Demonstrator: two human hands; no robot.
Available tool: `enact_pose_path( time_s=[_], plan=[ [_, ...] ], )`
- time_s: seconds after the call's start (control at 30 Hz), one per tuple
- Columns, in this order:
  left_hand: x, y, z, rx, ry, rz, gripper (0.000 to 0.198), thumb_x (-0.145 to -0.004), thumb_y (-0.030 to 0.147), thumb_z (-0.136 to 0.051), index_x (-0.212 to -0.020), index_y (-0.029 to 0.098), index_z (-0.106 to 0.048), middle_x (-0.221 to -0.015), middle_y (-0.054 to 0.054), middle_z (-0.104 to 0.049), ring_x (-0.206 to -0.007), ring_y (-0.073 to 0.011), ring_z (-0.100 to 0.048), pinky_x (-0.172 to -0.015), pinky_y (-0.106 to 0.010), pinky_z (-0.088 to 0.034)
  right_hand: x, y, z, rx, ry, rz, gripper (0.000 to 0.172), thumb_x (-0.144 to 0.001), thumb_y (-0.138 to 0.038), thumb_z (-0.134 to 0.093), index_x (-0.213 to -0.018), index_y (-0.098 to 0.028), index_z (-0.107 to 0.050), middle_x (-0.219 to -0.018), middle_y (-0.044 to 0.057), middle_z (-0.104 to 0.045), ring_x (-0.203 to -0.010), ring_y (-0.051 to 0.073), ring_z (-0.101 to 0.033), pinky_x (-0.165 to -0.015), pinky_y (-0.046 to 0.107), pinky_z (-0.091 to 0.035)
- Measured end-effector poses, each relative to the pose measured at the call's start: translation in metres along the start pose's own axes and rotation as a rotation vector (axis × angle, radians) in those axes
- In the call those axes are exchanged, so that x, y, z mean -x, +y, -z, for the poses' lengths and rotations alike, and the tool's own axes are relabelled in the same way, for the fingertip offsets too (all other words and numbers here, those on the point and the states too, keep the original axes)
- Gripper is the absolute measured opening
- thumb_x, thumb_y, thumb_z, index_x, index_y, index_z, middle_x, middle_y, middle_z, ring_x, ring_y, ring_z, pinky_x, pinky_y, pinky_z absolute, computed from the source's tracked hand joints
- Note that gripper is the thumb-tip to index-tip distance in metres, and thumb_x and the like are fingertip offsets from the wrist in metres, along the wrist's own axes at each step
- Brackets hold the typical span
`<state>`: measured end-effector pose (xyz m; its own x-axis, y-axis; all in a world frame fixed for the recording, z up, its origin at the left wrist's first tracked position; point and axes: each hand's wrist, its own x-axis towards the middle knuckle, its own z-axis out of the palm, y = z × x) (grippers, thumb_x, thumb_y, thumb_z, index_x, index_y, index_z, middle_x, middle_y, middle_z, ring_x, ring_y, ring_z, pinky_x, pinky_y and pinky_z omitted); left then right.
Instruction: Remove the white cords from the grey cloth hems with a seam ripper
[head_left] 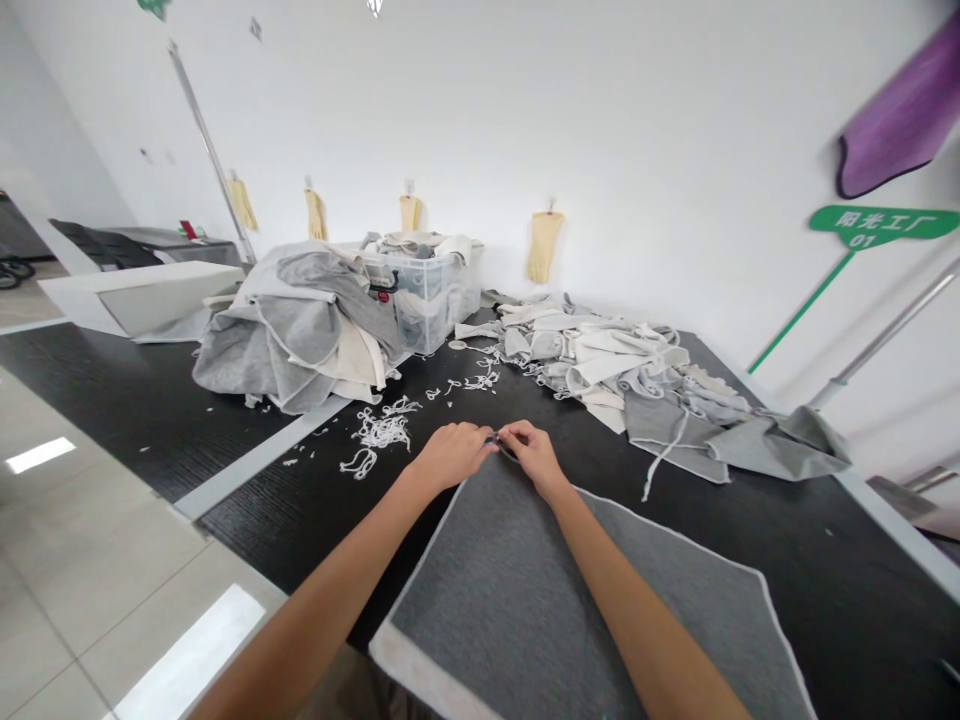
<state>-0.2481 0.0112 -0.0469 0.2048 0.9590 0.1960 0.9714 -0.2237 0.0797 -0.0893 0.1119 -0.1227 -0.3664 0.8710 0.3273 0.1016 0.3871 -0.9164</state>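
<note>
A grey cloth point(510, 590) with white overlocked edges lies spread in front of me, its far corner raised between my hands. My right hand point(531, 455) pinches that corner, which curls under the fingers. My left hand point(456, 452) is closed right beside it, the fingertips of both hands almost touching. A small dark bluish bit shows at the left fingertips; too little of it is visible to name. Just left of my hands is a loose heap of white thread ends point(384, 428).
Grey cloths point(292, 320) are piled at the left, beside a clear plastic bin point(435, 300) filled with fabric. More grey and white pieces point(600, 350) lie heaped at the right back of the black table point(840, 580). Yellow gloves point(545, 245) hang on the wall.
</note>
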Motion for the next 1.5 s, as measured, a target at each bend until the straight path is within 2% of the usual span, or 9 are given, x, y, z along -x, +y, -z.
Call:
enact_pose_path(
  time_s=[0.37,0.77,0.93,1.03,1.13,1.2,1.27,1.4,1.5],
  plan=[
    [0.001,-0.001,-0.003,0.006,0.003,-0.004,0.037,-0.101,0.042,-0.039,-0.12,0.017,-0.061,-0.106,-0.012,-0.071,-0.1,-0.0252,-0.068,-0.088,-0.035,-0.05,0.0,0.0,0.0,-0.002,0.006,0.005,0.027,-0.079,-0.047,-0.065,-0.076,-0.02,-0.072,-0.085,0.006,-0.068,-0.084,0.02,-0.062,-0.081,0.032,-0.047],
    [0.002,-0.004,-0.003,0.033,0.002,-0.026,0.037,-0.102,0.039,-0.036,-0.107,0.017,-0.066,-0.096,-0.01,-0.073,-0.094,-0.0241,-0.07,-0.084,-0.033,-0.052,0.001,-0.001,0.001,-0.067,0.021,-0.015,0.028,-0.077,-0.048,-0.067,-0.075,-0.02,-0.071,-0.084,0.005,-0.067,-0.084,0.02,-0.06,-0.082,0.033,-0.045],
    [0.005,-0.008,-0.002,0.03,0.022,0.017,0.036,-0.1,0.041,-0.042,-0.109,0.018,-0.067,-0.097,-0.011,-0.074,-0.094,-0.0267,-0.07,-0.082,-0.035,-0.053,0.001,0.002,0.001,-0.103,0.061,-0.044,0.031,-0.076,-0.05,-0.068,-0.077,-0.019,-0.072,-0.084,0.005,-0.068,-0.083,0.02,-0.06,-0.082,0.034,-0.045],
    [0.013,-0.013,0.008,0.027,0.047,0.067,0.034,-0.098,0.043,-0.046,-0.11,0.019,-0.068,-0.099,-0.012,-0.074,-0.097,-0.0287,-0.07,-0.082,-0.037,-0.053,0.001,0.001,0.0,-0.111,0.078,-0.055,0.035,-0.074,-0.053,-0.068,-0.076,-0.018,-0.071,-0.081,0.004,-0.068,-0.08,0.019,-0.059,-0.079,0.033,-0.045],
    [0.037,-0.016,0.024,0.024,0.086,0.125,0.034,-0.099,0.041,-0.044,-0.114,0.02,-0.067,-0.1,-0.011,-0.074,-0.096,-0.0292,-0.07,-0.081,-0.039,-0.054,0.002,-0.007,0.0,-0.103,0.099,-0.065,0.041,-0.072,-0.058,-0.068,-0.077,-0.017,-0.072,-0.076,0.004,-0.066,-0.074,0.018,-0.056,-0.071,0.031,-0.044],
    [0.065,-0.016,0.032,0.046,0.125,0.164,0.034,-0.101,0.04,-0.041,-0.119,0.022,-0.064,-0.101,-0.009,-0.074,-0.095,-0.0277,-0.071,-0.081,-0.038,-0.054,0.002,-0.015,0.0,-0.09,0.108,-0.067,0.043,-0.071,-0.06,-0.068,-0.077,-0.017,-0.072,-0.072,0.004,-0.065,-0.071,0.017,-0.055,-0.067,0.031,-0.044],
    [0.097,-0.015,0.033,0.132,0.192,0.219,0.032,-0.1,0.04,-0.043,-0.12,0.024,-0.063,-0.102,-0.006,-0.075,-0.093,-0.0253,-0.071,-0.084,-0.037,-0.054,0.002,-0.025,0.0,-0.074,0.108,-0.062,0.043,-0.07,-0.06,-0.069,-0.077,-0.017,-0.072,-0.07,0.004,-0.064,-0.07,0.017,-0.054,-0.066,0.03,-0.043],
    [0.16,-0.016,0.01,0.287,0.279,0.289,0.034,-0.099,0.04,-0.047,-0.124,0.022,-0.062,-0.111,-0.007,-0.074,-0.094,-0.0231,-0.072,-0.091,-0.037,-0.055,-0.008,-0.046,-0.007,-0.027,0.087,-0.034,0.04,-0.073,-0.056,-0.068,-0.079,-0.017,-0.072,-0.076,0.005,-0.067,-0.073,0.018,-0.057,-0.068,0.031,-0.045],
    [0.192,-0.018,-0.012,0.41,0.32,0.301,0.034,-0.099,0.039,-0.047,-0.125,0.023,-0.062,-0.115,-0.005,-0.073,-0.098,-0.0211,-0.071,-0.093,-0.034,-0.055,-0.027,-0.061,-0.021,0.125,0.027,0.036,0.036,-0.077,-0.052,-0.065,-0.081,-0.016,-0.072,-0.085,0.007,-0.07,-0.08,0.02,-0.061,-0.076,0.033,-0.047]
  ],
)
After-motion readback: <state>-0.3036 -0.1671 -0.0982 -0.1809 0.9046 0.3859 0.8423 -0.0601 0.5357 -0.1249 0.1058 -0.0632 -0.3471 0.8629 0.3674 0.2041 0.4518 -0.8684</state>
